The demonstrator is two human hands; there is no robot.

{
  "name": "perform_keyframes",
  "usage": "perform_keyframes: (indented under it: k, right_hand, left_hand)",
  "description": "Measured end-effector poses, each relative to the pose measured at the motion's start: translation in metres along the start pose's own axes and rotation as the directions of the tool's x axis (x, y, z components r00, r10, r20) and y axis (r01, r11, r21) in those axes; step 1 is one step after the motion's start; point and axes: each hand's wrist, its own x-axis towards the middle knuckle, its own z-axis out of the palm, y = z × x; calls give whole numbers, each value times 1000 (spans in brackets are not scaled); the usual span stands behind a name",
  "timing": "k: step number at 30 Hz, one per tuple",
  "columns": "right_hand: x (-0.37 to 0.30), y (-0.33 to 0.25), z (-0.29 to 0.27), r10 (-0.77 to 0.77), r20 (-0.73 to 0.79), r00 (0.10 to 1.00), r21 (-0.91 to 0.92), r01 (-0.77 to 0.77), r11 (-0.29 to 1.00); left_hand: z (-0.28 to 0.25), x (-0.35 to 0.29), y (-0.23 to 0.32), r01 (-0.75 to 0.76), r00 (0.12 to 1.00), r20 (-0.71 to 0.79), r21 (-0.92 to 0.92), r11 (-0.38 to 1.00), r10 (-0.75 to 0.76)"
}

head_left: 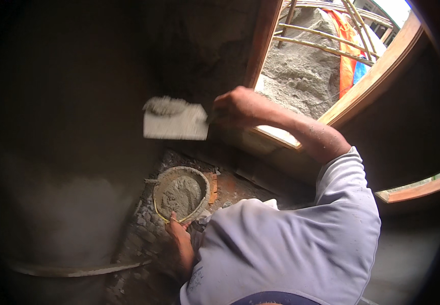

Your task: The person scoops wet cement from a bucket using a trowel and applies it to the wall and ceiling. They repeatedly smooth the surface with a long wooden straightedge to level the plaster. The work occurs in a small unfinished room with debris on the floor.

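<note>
Head view shows right hand (pixel 235 108) fingers clenched on a loaded trowel (pixel 175 121) mid-frame, left hand (pixel 175 227) fingers hooking the mortar pan (pixel 182 194); tilting the blade could drop mortar.

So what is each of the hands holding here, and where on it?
The right hand grips a flat trowel, loaded with mortar, by its handle end at the blade's right side. The left hand holds the near rim of the mortar pan.

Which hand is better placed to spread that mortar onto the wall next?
Right. The right hand already holds the trowel, loaded with mortar and raised beside the wall. The left hand is low, gripping the rim of the mortar pan.
</note>
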Motion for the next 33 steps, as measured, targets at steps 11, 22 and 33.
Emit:
perform_keyframes:
  k: [11,22,33]
  right_hand:
    - [71,171,20,237,-301,924,161,-195,967]
    - [33,61,172,-145,405,903,-151,222,963]
    - [20,1,354,20,670,742,-101,64,993]
  left_hand:
    - [6,6,-16,13,999,-34,39,999,-12]
    - [-6,14,-28,-39,999,29,63,997,37]
    - [10,-24,-12,-196,974,148,183,963,170]
